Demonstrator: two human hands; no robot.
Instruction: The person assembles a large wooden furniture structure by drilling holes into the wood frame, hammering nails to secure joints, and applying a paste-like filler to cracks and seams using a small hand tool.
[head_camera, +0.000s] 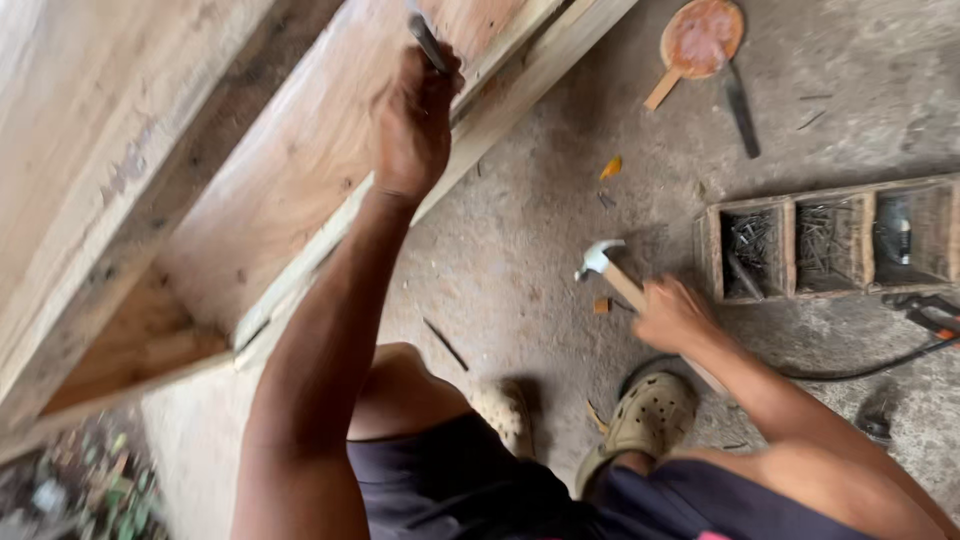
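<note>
Left hand (413, 125) fists a metal tool (427, 40) against the plank (300, 170), steadying it; right hand (675, 315), below the plank, grips a hammer (600, 260) ready.

Soft, even daylight, no glare; faint shadows on the concrete floor (560, 250), motion blur smearing the planks (150, 150) at left.

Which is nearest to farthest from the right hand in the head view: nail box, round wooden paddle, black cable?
From the right hand, which grips a hammer:
1. Nail box, just beyond it to the right.
2. Black cable, on the floor to the right.
3. Round wooden paddle, far up on the floor.
</note>
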